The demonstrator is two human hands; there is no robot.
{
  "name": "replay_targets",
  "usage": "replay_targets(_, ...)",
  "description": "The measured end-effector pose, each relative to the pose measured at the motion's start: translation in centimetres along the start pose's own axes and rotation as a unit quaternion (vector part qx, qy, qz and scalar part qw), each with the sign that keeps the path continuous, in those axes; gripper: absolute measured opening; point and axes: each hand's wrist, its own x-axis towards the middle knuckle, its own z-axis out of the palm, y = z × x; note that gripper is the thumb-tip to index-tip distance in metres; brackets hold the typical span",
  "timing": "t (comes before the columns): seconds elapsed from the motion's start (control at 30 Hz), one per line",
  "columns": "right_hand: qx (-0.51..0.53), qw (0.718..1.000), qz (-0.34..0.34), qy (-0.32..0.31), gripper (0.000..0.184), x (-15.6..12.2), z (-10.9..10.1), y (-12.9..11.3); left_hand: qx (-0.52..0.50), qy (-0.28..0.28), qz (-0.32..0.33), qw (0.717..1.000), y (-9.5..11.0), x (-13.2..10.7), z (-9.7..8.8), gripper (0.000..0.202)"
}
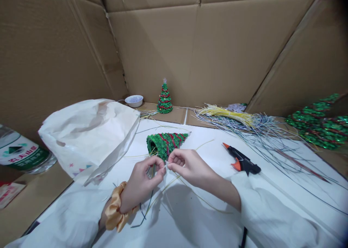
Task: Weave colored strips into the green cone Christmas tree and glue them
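My left hand [148, 181], with an orange scrunchie [116, 206] at its wrist, pinches thin wires between thumb and forefinger. Opposite it, my right hand [187, 166] is closed in a pinch on a small whitish piece [166, 164] where the fingertips of both hands nearly meet. Too little of that piece shows to name it. Just beyond my hands a green Christmas tree ornament [168, 143] with red garland lies on its side, its hollow base facing left. Yellow and dark green wires [152, 204] spread out beneath my hands on the white tabletop.
A black and orange glue gun [241, 159] lies at right. Behind it are bundled wires [231, 116]. A finished tree [164, 99] stands at the back beside a white bowl [134, 100]. At left are a plastic bag [92, 135] and a large bottle [24, 150]; more trees [320, 123] stand far right.
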Motion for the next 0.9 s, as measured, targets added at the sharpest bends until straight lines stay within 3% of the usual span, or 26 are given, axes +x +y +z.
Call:
replay_targets(0.23, -0.182, 0.979, -0.085, 0.045, 0.009, -0.39, -0.47, 0.06, -0.008, 0.003, 0.005, 1.0, -0.45, 0.19, 0.02, 0.009)
replay_targets(0.63, -0.193, 0.971, -0.137, 0.028, 0.008, -0.4, 0.1, -0.09, -0.044, -0.01, 0.039, 0.998, -0.93, -0.22, 0.18, 0.012)
replay_targets(0.8, -0.206, 0.971, -0.124, -0.02, 0.008, -0.7, 0.21, -0.06, -0.052, 0.019, 0.051, 0.997, -0.93, 0.02, 0.04, 0.012)
replay_targets(0.9, -0.226, 0.962, -0.133, -0.075, 0.008, -0.93, 0.03, -0.2, -0.052, 0.003, 0.063, 0.997, -0.96, -0.09, -0.07, 0.014)
